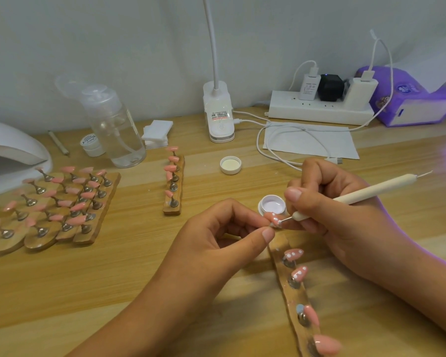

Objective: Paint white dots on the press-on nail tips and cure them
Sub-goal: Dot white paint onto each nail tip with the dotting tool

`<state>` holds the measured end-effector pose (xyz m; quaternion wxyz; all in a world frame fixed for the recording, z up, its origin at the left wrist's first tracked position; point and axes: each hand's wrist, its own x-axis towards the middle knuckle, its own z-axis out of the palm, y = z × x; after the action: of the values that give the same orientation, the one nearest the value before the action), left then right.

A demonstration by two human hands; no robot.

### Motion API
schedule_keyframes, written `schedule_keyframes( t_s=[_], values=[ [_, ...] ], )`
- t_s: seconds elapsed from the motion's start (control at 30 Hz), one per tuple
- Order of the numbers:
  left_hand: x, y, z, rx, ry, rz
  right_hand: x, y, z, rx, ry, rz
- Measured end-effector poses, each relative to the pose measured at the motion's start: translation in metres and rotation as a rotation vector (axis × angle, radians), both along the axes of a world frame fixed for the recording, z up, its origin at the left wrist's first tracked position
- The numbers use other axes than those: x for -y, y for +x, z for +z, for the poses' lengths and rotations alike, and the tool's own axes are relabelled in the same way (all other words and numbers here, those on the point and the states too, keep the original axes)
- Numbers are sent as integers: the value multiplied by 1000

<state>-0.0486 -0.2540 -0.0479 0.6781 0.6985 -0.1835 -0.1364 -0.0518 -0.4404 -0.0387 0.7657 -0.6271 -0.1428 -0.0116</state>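
Press-on nail tip (274, 219) — glossy salmon pink, almond-shaped, with a few small white dots on it — is held over the middle of the desk (139, 266), just in front of the pot of white gel (272, 204). The left hand (216, 235) pinches it between thumb and curled forefinger, the other fingers bent loosely under the palm. The right hand (327, 210) has its grip clenched round a dotting tool (358, 195), a slim matte cream stick with a fine metal pin at each end, held like a pen; its lower point touches the tip's surface. Below the hands a rough wooden strip (298, 297) runs toward the near edge, carrying round metal stands: two dotted tips (294, 253) sit on it, then two plain tips (311, 314) nearer. The pot is a small, round, open white jar; a ribbed white cap (231, 164) lies upturned farther back. At left stand more wooden holders (54, 202) of plain pink tips, beside a smooth white curing lamp (11, 150).
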Motion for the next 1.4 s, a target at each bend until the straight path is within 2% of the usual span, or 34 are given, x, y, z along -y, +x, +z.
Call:
schedule_keyframes(
  t_s=[0.83, 1.4],
  values=[
    [1, 0, 0, 3, 4, 7, -2, 1, 1, -4, 74, 36],
    [0, 0, 0, -3, -13, -3, -1, 1, -1, 18, 23, 14]
  ],
)
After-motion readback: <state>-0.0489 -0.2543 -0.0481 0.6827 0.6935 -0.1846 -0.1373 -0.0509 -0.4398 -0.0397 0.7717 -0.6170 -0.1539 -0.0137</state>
